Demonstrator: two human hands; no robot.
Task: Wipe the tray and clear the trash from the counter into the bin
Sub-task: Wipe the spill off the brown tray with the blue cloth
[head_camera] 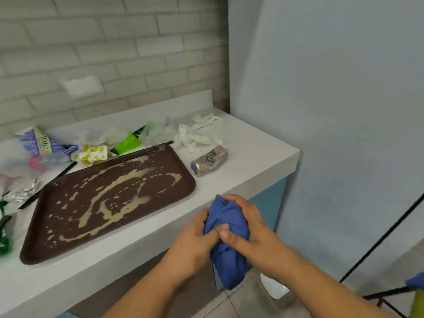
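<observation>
Your left hand point(195, 235) and right hand point(250, 228) both grip a bunched blue cloth point(229, 244), fingers curled round it, beside the smeared tray point(41, 255) on the counter point(252, 161).

At the back, a wall of pale grey brick point(91, 42) with a blank white cover plate point(82, 87) set into it. Meets a smooth pale blue wall point(332, 88) at the right-hand corner. Below, a white counter point(252, 161) with a low upstand along the rear, over blue cabinet fronts point(275, 203). Underfoot, light grey floor tiles point(241, 304). At the far right, thin black metal bars point(378, 243) slanting across the blue wall. Soft, even light throughout.
</observation>
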